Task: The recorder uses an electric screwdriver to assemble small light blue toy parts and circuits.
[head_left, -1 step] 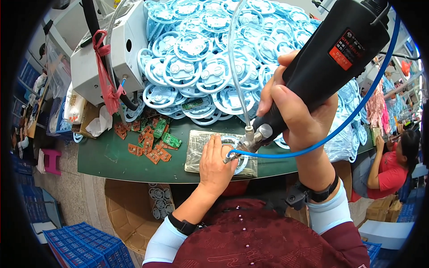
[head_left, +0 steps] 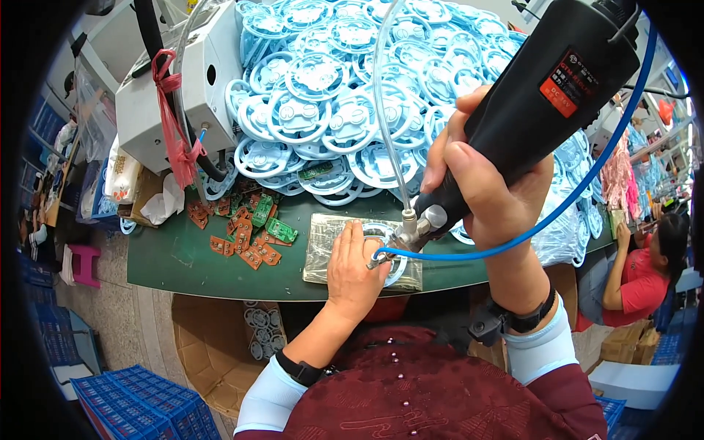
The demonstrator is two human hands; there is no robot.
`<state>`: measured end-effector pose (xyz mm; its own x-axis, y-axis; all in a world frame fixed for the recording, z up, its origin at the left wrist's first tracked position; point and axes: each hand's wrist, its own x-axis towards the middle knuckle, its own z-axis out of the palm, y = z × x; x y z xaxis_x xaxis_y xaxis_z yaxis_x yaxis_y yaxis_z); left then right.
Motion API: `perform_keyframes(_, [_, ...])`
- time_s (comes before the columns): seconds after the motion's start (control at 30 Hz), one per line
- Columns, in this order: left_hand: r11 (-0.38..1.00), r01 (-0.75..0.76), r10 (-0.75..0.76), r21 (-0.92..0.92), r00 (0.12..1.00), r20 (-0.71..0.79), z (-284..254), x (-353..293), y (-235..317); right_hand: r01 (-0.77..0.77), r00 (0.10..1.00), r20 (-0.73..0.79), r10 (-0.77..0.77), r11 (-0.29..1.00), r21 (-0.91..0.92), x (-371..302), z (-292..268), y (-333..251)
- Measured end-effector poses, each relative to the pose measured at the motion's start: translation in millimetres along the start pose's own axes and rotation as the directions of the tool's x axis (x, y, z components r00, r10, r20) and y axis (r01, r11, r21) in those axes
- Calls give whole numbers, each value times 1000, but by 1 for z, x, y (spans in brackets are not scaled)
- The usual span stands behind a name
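My right hand [head_left: 495, 176] is wrapped round a thick black electric screwdriver [head_left: 543, 88], tilted with its metal nose down to the left. A clear tube [head_left: 383, 95] and a blue hose [head_left: 579, 192] join that nose. Beneath it, a light blue toy steering wheel [head_left: 397, 273] lies on a film-wrapped pad [head_left: 320, 249], partly hidden by tool and hand. My left hand [head_left: 353, 268] rests on the pad against the wheel's left side, fingers stretched out flat, its thumb side close to the nose. Whether a screw sits at the tip cannot be made out.
A large heap of light blue steering wheel parts [head_left: 323, 73] fills the back of the green table [head_left: 183, 268]. Brown and green circuit boards [head_left: 249, 231] lie left of the pad. A grey machine box [head_left: 165, 110] stands back left. A person in red [head_left: 636, 275] sits far right.
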<state>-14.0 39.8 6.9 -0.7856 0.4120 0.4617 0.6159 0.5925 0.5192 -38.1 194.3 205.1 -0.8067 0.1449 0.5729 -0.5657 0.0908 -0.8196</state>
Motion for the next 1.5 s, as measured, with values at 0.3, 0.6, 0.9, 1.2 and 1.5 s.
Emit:
perform_keyframes(0.3, [999, 42, -42, -10, 998, 55, 6, -4, -5, -4, 999, 34, 6, 998, -66, -12, 6, 4])
perform_keyframes(0.6, [998, -28, 42, -61, 970, 239, -36, -20, -14, 58, 993, -97, -61, 998, -32, 27, 3, -19])
perform_keyframes(0.9, [993, -116, 105, 25, 955, 277, -36, -27, -21, -1, 997, -75, -2, 999, -38, 20, 15, 12])
perform_keyframes(1.2, [995, -98, 102, -30, 966, 238, -37, -23, -20, -16, 996, -85, 12, 999, -51, 20, 15, 14])
perform_keyframes(1.5, [981, -39, 15, -190, 992, -126, -28, 7, -18, -9, 993, -113, 40, 966, 258, 29, 3, -26])
